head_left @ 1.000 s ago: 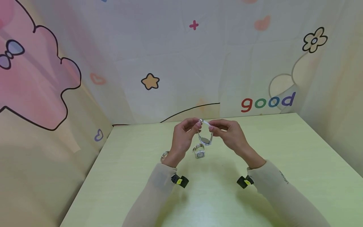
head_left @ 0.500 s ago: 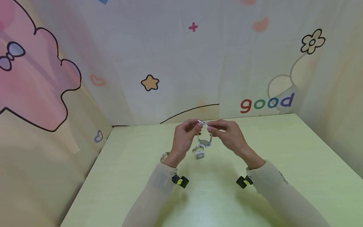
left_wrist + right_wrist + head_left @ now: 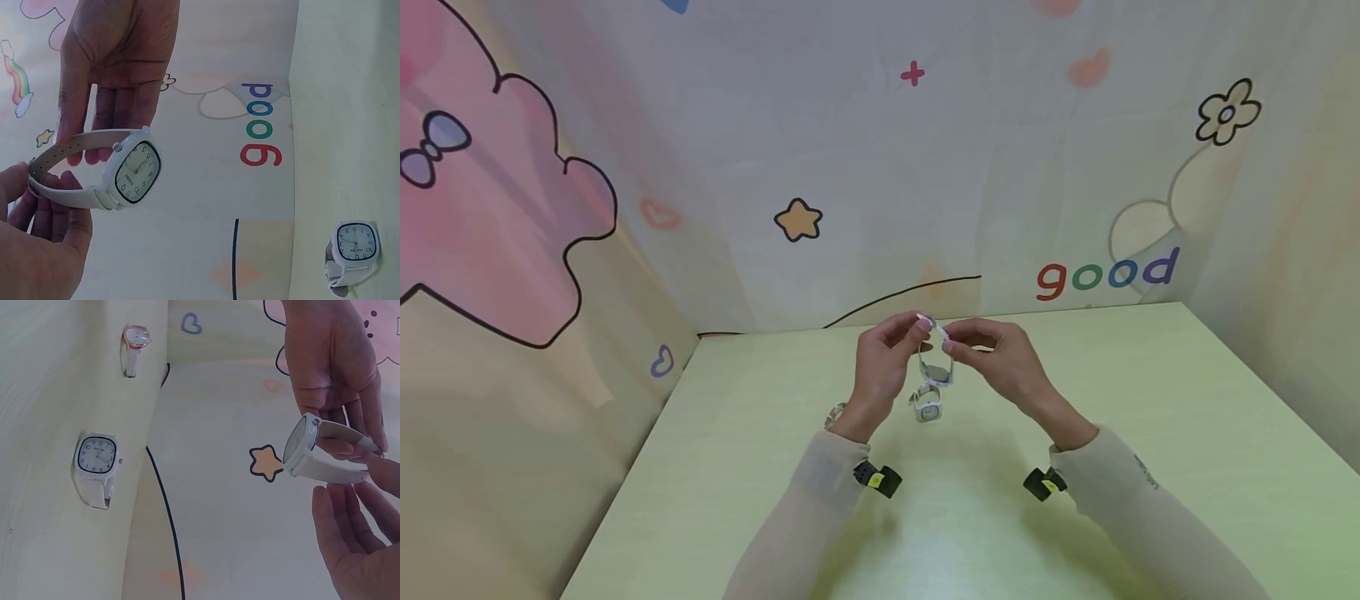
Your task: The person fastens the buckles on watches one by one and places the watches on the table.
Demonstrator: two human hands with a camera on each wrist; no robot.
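A white wristwatch [image 3: 936, 375] with a squarish face hangs between both hands, its strap bent into a loop above the table. My left hand [image 3: 880, 367] pinches the strap [image 3: 69, 197] near its ends; in the left wrist view it comes in at lower left. The fingers of my right hand [image 3: 1003, 362] pinch the strap from the other side. In the right wrist view, the right hand [image 3: 369, 550] is at bottom right and the left hand [image 3: 334, 356] at the top. The fingers partly hide the strap ends.
A second white square-faced watch [image 3: 929, 408] stands on the light table [image 3: 970, 517] below the hands. Left of it, partly behind the left wrist, is a round rose-gold watch [image 3: 136, 337] with a pale strap. A printed curtain [image 3: 880, 167] rises behind the table.
Both hands and the held watch have shifted slightly left. The strap's top now slants between the fingertips, where it arched over a second ago. The watches on the table stay put.
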